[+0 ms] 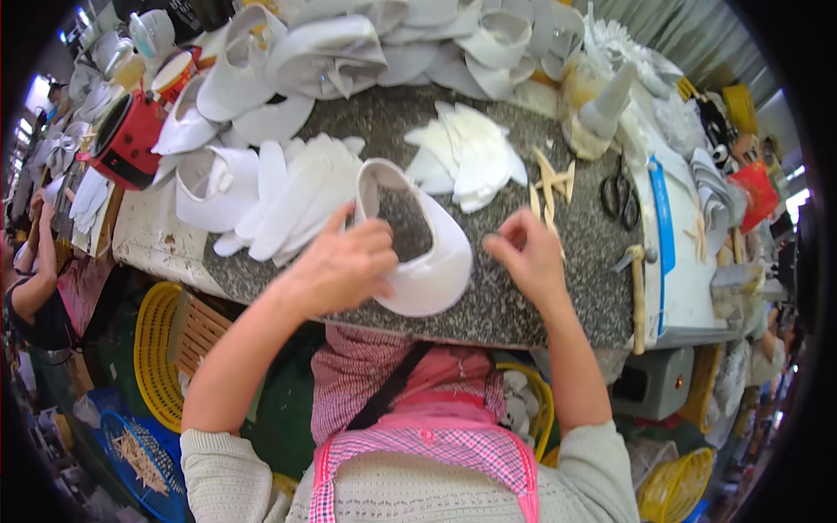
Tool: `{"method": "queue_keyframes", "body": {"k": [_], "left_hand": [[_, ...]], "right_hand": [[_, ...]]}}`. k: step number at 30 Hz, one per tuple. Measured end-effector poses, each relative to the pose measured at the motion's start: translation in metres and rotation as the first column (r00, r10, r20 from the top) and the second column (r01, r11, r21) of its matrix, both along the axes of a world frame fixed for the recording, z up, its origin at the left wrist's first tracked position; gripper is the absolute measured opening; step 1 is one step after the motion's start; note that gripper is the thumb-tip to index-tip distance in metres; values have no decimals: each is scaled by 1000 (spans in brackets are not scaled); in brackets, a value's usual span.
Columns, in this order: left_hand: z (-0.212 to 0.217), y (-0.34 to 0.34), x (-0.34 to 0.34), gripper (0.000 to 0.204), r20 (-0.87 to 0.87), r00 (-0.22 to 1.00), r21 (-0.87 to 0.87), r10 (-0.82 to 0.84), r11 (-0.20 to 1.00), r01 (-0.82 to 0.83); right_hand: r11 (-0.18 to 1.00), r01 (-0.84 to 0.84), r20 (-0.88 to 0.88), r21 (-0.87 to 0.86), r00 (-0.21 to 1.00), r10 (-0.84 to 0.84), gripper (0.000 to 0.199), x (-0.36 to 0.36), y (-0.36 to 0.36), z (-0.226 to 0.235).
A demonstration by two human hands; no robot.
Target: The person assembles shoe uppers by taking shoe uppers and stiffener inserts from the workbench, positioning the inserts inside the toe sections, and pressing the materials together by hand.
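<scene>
A glossy white shoe upper (432, 270) with a wide opening lies near the front edge of the dark speckled worktop (584, 288). My left hand (349, 261) grips its left side, fingers bent around the edge. To the right of the upper, my right hand (530, 253) is raised with thumb and fingers drawn together; whatever they may hold cannot be made out. Several pale beige strips (552, 181) lie just beyond that hand. Beside my left hand, flat white shoe-shaped pieces (305, 192) are fanned out, and a second heap of white pieces (466, 152) lies farther back.
White uppers (327, 57) are piled along the back. At right are a container with a grey cone (602, 109), black scissors (619, 202) and a wooden-handled hammer (639, 296). A red box (126, 139) stands left. Yellow baskets (157, 357) sit below; another person's arm (39, 261) shows far left.
</scene>
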State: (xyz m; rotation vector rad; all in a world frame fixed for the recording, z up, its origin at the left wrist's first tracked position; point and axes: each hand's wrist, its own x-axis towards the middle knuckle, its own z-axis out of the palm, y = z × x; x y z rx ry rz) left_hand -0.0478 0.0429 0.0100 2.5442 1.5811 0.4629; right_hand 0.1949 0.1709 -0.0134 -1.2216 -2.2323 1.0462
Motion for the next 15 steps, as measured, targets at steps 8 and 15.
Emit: {"method": "queue_keyframes", "body": {"k": [8,15], "left_hand": [[17,-49,39,22,3,995,131,100,986,-99],[42,-112,19,47,817,499,139,290,740,-658]], "right_hand": [[926,-254,-521,-277,850,77,41,-2,-56,13],[781,-440,-802,-443,583,-127,37,-14,-86,44]]}}
